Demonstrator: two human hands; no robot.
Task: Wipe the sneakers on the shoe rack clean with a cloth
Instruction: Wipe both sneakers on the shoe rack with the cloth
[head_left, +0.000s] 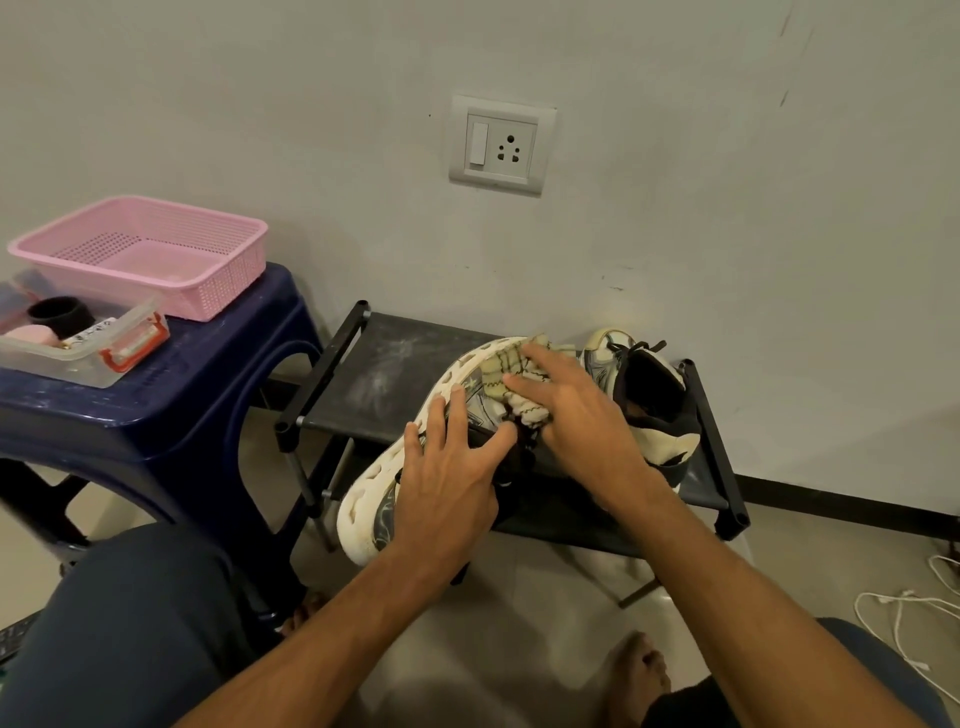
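On the shoe rack (384, 374), sneaker (363, 499) under flat left grip (447, 483), cloth (501, 376) pressed under flat right grip (582, 421)

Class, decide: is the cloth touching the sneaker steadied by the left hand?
Touching. The head view shows the right hand pressing the cloth onto that sneaker.
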